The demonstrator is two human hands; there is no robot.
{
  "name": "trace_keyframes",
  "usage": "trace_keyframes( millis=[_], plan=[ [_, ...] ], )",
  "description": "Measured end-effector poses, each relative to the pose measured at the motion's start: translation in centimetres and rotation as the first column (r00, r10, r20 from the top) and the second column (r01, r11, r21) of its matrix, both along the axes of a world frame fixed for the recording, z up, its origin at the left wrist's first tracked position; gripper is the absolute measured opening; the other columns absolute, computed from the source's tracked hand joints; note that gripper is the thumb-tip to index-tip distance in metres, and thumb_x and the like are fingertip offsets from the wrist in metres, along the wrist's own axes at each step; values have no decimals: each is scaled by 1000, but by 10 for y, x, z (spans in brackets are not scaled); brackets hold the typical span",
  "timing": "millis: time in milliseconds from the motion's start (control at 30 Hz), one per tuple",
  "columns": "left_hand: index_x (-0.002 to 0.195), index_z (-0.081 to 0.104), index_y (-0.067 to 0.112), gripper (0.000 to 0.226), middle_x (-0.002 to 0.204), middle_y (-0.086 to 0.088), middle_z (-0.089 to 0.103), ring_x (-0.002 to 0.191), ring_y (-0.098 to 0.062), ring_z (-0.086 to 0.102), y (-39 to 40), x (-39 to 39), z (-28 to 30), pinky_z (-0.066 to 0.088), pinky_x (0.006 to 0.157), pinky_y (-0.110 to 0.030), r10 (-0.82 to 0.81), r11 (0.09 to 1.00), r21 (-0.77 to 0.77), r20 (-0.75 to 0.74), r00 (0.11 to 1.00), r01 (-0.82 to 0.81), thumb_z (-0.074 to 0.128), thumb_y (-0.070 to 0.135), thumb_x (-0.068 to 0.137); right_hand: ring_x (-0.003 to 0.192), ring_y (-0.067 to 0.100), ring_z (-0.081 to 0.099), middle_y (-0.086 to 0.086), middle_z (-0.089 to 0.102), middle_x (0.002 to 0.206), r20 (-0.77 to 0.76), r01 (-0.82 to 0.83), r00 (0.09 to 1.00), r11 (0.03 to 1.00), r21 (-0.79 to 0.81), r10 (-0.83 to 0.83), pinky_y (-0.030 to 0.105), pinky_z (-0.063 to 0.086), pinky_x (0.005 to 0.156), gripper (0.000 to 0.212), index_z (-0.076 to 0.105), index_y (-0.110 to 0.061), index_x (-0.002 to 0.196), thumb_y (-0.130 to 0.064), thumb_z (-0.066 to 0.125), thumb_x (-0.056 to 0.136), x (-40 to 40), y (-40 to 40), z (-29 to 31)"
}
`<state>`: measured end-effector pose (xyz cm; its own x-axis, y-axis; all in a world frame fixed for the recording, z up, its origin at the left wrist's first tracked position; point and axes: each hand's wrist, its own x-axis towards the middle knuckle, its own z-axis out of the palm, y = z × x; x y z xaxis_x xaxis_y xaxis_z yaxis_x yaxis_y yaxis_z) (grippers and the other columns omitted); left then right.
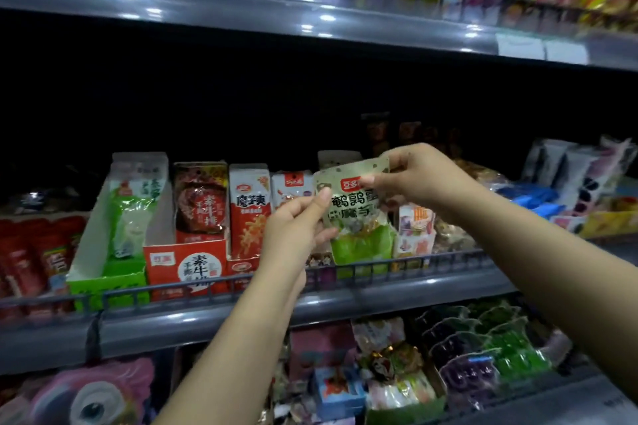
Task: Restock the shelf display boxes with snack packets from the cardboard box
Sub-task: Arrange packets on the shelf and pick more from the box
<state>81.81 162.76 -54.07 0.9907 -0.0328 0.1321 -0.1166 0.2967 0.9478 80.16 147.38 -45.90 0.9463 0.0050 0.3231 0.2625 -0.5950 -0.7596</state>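
Observation:
I hold a pale green snack packet (355, 214) with black lettering upright over the middle shelf. My left hand (297, 224) pinches its left edge, and my right hand (414, 176) grips its top right corner. Below the packet a green display box (362, 267) sits behind the shelf's front rail. To the left stand a red display box (186, 266) with dark red packets and a green-and-white display box (107, 276) with green packets. The cardboard box is out of view.
A grey wire rail (207, 288) runs along the middle shelf's front edge. Red packets (31, 255) fill the far left; blue and white packs (566, 183) sit at the right. The shelf above (241, 14) overhangs. The lower shelf (448, 366) holds mixed snacks.

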Motion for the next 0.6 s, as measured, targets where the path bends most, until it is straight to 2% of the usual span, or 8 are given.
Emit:
trace_keyframes(
  millis=[133,267,367,433,500,567,600],
  plan=[
    [95,64,8,20,113,-6,65,106,-19,62,-18,20,19,55,87,-32,-10,998,-62,48,999,13,63,25,87,72,16,69,6,72,81,112,66,992,995,-73,-57,23,58,62,17,70,-13,81,-29,71,81,13,-11,12],
    [95,61,9,16,118,-7,61,109,-20,58,-24,35,21,53,91,-34,-24,999,-43,43,999,26,62,23,88,74,19,70,3,72,80,102,93,991,994,-65,-86,37,59,73,15,70,-16,80,-31,71,80,33,-17,6],
    [96,57,16,16,120,-5,58,94,-14,61,-28,42,15,54,85,-28,-10,999,50,-4,1000,11,63,27,87,77,23,70,6,72,80,18,105,994,994,-3,-105,44,58,76,16,67,-15,77,-29,71,81,48,-25,-11],
    [105,59,12,25,123,-6,58,92,-15,64,-32,47,9,56,78,-24,22,990,142,-39,999,-16,64,28,87,78,26,70,9,71,83,-54,131,990,990,54,-128,46,57,77,22,67,-8,86,-29,71,81,55,-31,-25],
    [104,62,9,26,117,-6,63,91,-18,66,-36,50,3,58,73,-23,83,960,270,-33,996,-71,65,28,86,76,26,70,11,70,85,-99,181,980,981,63,-174,44,57,78,36,64,1,96,-30,72,80,58,-35,-39],
    [95,66,12,20,106,-4,68,80,-16,67,-39,53,-3,58,76,-30,159,902,405,17,987,-152,69,27,83,73,21,63,2,64,79,-17,266,964,963,-37,-266,36,53,68,36,63,-4,98,-32,74,78,57,-38,-52],
    [90,67,14,16,102,-3,69,79,-16,66,-40,54,-5,57,79,-33,195,868,457,49,980,-195,70,27,82,74,18,58,-2,59,78,57,312,950,945,-98,-307,31,46,63,34,62,-12,100,-33,75,77,56,-38,-56]
  ],
)
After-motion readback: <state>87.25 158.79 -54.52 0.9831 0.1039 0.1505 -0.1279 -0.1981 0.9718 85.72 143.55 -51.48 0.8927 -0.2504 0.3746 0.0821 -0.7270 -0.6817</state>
